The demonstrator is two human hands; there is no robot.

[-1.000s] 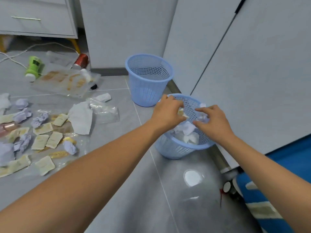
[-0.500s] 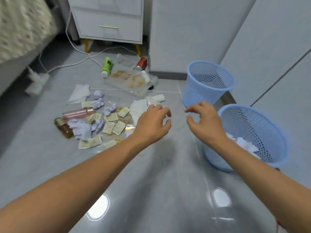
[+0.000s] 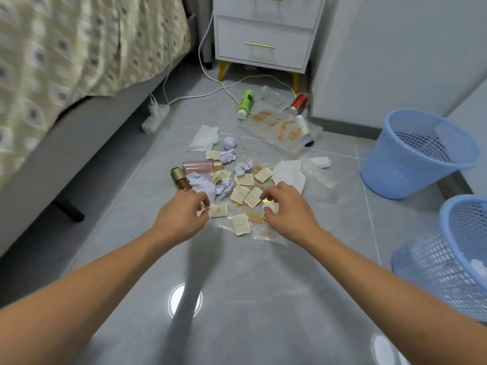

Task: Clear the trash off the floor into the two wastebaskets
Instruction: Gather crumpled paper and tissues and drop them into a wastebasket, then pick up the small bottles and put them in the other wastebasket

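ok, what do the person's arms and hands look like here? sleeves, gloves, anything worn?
Both forearms are bare as far as the frame shows, with no sleeve in view. The left hand and right hand wear no gloves. No watch, bracelet or strap shows on either wrist, and no ring is visible on the fingers that can be seen. No cables or markings on either arm.

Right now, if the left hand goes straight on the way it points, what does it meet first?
Probably the small cream packet right at the fingertips of the left hand; the hand may already touch it, depth is unclear. Crumpled white paper lies just beyond.
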